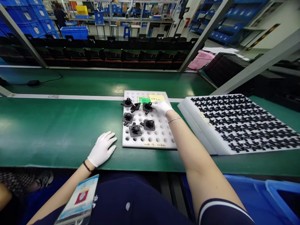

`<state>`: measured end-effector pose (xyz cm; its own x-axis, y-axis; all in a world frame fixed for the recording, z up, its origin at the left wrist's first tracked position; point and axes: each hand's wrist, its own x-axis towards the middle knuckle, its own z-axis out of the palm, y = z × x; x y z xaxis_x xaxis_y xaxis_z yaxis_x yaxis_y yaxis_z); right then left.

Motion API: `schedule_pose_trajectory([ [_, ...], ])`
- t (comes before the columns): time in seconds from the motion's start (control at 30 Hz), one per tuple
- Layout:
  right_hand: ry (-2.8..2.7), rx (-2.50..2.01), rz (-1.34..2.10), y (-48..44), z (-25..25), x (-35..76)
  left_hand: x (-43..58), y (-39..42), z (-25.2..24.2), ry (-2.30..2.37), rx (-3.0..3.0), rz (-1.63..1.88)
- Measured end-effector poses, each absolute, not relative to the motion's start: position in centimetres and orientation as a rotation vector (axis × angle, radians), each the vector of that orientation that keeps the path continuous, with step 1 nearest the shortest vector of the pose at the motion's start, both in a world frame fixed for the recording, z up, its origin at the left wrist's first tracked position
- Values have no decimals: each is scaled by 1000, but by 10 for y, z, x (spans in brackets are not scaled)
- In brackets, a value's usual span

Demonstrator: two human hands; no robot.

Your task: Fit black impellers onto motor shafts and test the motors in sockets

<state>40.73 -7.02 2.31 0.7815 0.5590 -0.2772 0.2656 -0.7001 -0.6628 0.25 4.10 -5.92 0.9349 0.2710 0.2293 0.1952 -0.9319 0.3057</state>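
My left hand (102, 150), in a white glove, lies flat on the green table with its fingers stretched out, just left of a white foam tray (150, 146) full of round holes. My gloved right hand (161, 107) reaches over the tray's far part. Its fingertips are closed at the edge of a black plastic part with a square flange (147, 107). More such black parts (135, 130) lie on the tray's left half, some tilted. Under the right hand's far side sit a yellow note (156, 97) and a green label (144, 100).
To the right, a thick foam tray (199, 125) holds dense rows of small black pieces (243, 122). A row of black units (112, 56) stands behind the table, between slanted metal posts. A cable with a black box (33, 83) lies at the left. A blue bin (248, 193) is below right.
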Motion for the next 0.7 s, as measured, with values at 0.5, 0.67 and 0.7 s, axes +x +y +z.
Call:
schedule_pose_trajectory([
  [0.5,-1035,-2524,79,-68,56,375,4,40,-61,339,2795,422],
  [0.67,-2052,-2333,-133,-45,65,333,6,39,-50,405,2636,495],
  [0.7,-2100,-2342,-134,-41,66,329,5,39,-45,418,2591,528],
])
